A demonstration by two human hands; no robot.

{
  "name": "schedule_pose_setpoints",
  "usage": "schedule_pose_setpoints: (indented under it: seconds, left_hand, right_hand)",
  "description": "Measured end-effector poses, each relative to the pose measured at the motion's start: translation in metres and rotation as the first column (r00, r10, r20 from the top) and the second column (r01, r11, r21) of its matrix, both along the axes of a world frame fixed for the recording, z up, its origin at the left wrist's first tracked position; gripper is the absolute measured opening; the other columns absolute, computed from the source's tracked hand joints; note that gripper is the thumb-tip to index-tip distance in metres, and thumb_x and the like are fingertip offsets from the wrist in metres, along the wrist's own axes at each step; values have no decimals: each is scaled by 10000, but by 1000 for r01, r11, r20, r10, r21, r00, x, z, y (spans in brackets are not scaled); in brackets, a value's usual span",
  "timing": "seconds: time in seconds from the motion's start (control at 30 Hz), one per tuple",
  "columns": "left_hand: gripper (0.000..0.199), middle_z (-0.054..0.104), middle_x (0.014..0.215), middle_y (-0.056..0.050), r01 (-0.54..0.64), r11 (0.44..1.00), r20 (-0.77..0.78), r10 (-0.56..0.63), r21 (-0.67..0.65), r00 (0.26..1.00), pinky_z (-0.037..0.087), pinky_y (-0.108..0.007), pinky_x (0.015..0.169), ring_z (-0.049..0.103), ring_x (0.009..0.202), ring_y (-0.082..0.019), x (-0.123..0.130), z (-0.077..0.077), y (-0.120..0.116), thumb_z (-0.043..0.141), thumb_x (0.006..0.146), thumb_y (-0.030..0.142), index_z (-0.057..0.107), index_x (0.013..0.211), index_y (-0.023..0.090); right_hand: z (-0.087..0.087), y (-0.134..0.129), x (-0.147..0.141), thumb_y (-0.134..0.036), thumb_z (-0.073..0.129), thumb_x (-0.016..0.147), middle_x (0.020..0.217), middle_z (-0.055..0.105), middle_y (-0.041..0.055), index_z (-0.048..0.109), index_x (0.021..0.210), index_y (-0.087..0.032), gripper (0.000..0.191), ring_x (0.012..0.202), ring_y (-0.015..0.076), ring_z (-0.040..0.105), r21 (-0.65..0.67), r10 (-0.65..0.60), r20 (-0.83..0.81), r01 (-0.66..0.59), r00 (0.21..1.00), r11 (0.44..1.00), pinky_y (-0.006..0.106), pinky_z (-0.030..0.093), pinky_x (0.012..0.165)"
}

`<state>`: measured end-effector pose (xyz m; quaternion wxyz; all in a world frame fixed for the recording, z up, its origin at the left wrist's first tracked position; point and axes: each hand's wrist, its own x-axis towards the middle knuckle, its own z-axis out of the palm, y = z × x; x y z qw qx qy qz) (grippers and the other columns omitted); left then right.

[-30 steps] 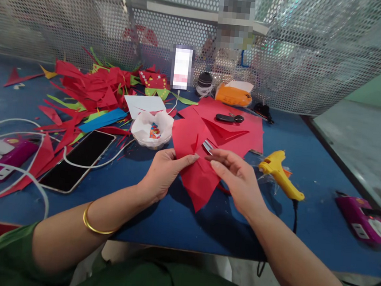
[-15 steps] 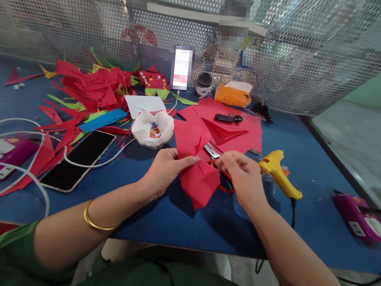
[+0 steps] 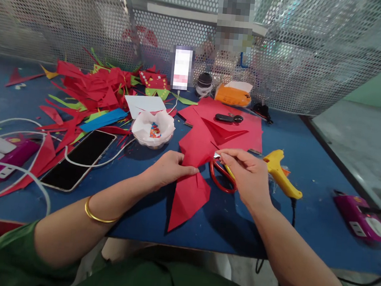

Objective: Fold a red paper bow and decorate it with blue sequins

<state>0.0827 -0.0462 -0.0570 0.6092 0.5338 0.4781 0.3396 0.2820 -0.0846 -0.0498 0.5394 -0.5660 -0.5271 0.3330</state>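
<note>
Pinching red paper (image 3: 190, 201) beside scissors (image 3: 213, 177) with left hand (image 3: 168, 170), likely shaping; cannot tell right hand (image 3: 250, 177) grip; hold paper steady next.

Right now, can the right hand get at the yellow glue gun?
Likely yes: the yellow glue gun lies on the table just to the right of the right hand, with nothing visible standing between them. Whether that hand holds something is unclear.
</note>
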Motion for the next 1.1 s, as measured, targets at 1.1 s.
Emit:
schedule_pose_setpoints:
  seconds: [1.1]
  left_hand:
    - [302, 626, 637, -6, 111, 979, 148, -137, 171, 979, 448, -238, 595, 571, 594, -119, 9, 20, -14, 670, 848, 451, 633, 702, 189]
  right_hand:
    - [3, -5, -17, -427, 838, 621, 562, 475, -63, 571, 604, -206, 347, 535, 78, 345, -234, 177, -259, -239, 950, 942, 254, 281, 513]
